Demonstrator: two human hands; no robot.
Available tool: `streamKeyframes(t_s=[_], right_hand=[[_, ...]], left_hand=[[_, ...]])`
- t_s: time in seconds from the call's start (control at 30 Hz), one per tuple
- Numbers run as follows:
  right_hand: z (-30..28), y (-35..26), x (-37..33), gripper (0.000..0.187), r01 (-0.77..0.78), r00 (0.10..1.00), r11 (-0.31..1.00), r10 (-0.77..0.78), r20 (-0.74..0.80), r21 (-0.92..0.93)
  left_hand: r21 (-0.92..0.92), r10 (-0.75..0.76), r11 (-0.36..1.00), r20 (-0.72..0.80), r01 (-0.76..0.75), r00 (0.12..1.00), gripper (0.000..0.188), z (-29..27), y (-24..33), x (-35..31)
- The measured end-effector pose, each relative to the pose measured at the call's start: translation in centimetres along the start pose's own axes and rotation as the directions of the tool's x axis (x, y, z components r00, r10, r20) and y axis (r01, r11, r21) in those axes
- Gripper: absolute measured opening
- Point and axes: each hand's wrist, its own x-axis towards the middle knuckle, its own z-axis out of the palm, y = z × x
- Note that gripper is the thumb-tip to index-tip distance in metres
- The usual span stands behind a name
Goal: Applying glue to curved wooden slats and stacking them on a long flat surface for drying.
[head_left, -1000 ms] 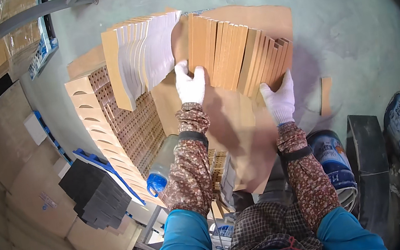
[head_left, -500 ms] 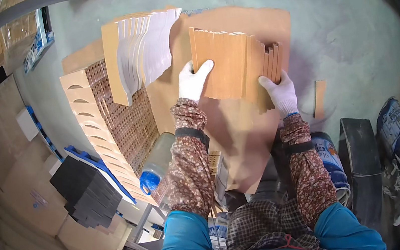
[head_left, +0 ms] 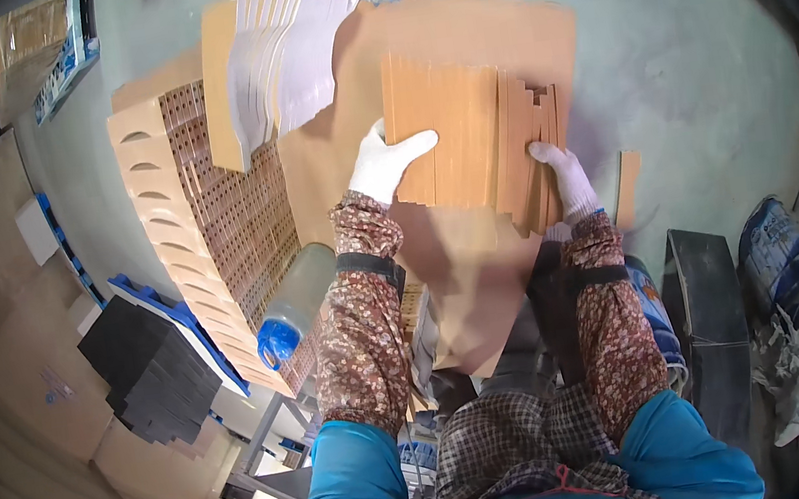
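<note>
Orange-brown strips (head_left: 450,132), overlapping: left hand (head_left: 386,162) clasps one edge, right hand (head_left: 567,175) the other. Bracketing likely keeps them together.

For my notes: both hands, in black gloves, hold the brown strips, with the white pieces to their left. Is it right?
The gloves are white, not black, as the head view shows; the left hand and right hand hold the brown strips, with the white pieces to their left.

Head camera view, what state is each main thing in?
Brown strips, bunched together, ends uneven.
Left hand, gripping the strips' left side.
Right hand, gripping their right side.
White-faced curved pieces, fanned out.
Clear jug, lying on its side.
Black boards, stacked unevenly.
Loose strip, lying apart.
</note>
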Motion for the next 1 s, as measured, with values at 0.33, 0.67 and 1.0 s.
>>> streamKeyframes(t_s=[0.33,0.67,1.0], right_hand=[[2.8,0.4,-11.9,0.075,0.015,0.969,0.976,-0.067,0.238,0.215],[8.2,6.6,-36.4,0.085,-0.148,0.912,0.989,0.139,0.385,-0.006],[17.1,18.8,-54.0,0.078,-0.121,0.836,0.912,0.306,0.455,-0.391]], left_hand=[[0.232,0.204,0.958,-0.15,-0.166,0.968,0.054,0.8,7.8,-18.3],[0.211,0.109,0.977,-0.482,-0.006,0.869,0.056,-2.8,4.7,-50.6],[-0.159,0.116,0.95,-0.62,-0.269,0.776,0.042,-12.6,-7.1,-77.9]])
